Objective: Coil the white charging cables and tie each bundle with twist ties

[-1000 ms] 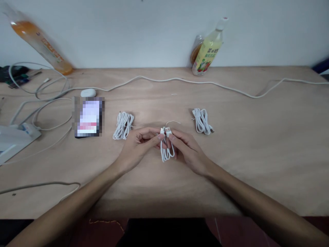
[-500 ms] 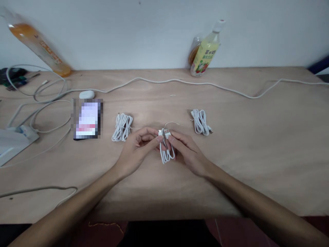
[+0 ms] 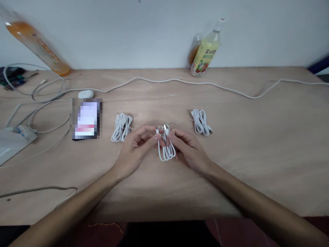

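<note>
A bundled white cable point(image 3: 166, 151) hangs between both hands above the middle of the wooden table point(image 3: 244, 151). My left hand point(image 3: 135, 149) pinches one of its plug ends with thumb and forefinger. My right hand point(image 3: 189, 151) pinches the other plug end, and the loops dangle below the fingertips. A thin wire tie sticks up behind the plugs. A second coiled white cable point(image 3: 121, 127) lies on the table to the left of my hands. A third coiled white cable point(image 3: 200, 122) lies to the right.
A phone point(image 3: 86, 119) lies left of the coils, a small white case point(image 3: 85, 93) behind it. A long white cord point(image 3: 180, 81) runs across the back. A yellow drink bottle point(image 3: 207, 51) and an orange bottle point(image 3: 38, 44) stand by the wall. Loose cords and a power strip point(image 3: 17, 132) crowd the left.
The two plug ends, held side by side before, have come slightly apart and turned between my fingertips. The loops hang a little wider. Both hands stay in place.
</note>
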The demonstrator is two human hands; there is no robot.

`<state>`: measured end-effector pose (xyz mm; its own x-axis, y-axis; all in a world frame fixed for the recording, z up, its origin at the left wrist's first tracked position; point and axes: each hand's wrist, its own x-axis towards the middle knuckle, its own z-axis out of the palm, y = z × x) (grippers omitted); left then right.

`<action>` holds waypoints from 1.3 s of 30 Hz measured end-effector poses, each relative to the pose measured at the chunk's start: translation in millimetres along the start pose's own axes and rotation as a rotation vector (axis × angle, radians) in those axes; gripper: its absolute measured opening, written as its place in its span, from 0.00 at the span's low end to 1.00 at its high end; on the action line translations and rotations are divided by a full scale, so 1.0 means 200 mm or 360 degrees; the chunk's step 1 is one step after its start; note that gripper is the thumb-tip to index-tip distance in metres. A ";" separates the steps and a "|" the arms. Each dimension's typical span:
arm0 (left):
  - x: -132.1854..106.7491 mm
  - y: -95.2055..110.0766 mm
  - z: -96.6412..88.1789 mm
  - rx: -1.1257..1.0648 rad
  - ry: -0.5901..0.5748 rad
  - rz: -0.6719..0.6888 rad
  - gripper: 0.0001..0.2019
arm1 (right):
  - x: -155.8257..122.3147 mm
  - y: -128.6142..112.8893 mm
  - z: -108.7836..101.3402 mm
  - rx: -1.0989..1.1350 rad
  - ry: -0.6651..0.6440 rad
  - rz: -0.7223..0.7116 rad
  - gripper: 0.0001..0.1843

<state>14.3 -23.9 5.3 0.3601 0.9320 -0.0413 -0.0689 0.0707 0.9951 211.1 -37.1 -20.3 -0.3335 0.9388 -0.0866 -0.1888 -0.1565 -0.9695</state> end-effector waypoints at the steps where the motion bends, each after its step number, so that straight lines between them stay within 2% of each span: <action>1: 0.00 0.00 0.00 -0.0006 -0.0011 0.0000 0.11 | 0.00 0.00 0.00 -0.0001 0.0013 -0.0007 0.28; 9: 0.00 0.00 -0.01 0.0045 -0.0069 -0.0002 0.14 | 0.01 -0.02 0.01 -0.0226 0.0296 -0.0277 0.23; 12: 0.01 0.00 -0.01 0.0008 -0.0079 -0.0002 0.14 | 0.01 -0.03 0.01 -0.0251 0.0319 -0.0319 0.21; 16: 0.01 0.00 -0.01 -0.0022 -0.0088 0.0016 0.13 | 0.00 -0.04 0.01 -0.0281 0.0289 -0.0318 0.17; 23: 0.01 0.00 0.00 0.0005 -0.0106 0.0060 0.13 | 0.00 -0.03 0.01 -0.0353 0.0396 -0.0310 0.16; 31: 0.01 0.00 0.01 0.0043 -0.0071 -0.0046 0.12 | 0.00 -0.01 0.02 -0.0391 0.0382 -0.0235 0.17; 39: 0.01 0.00 0.02 -0.0124 -0.0103 -0.0109 0.07 | 0.00 0.00 0.01 -0.0354 0.0356 -0.0169 0.19</action>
<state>18.2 -23.4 5.5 0.4255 0.8993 -0.1007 -0.1132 0.1634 0.9800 209.9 -38.4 -20.7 -0.1069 0.9943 -0.0065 0.0028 -0.0063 -1.0000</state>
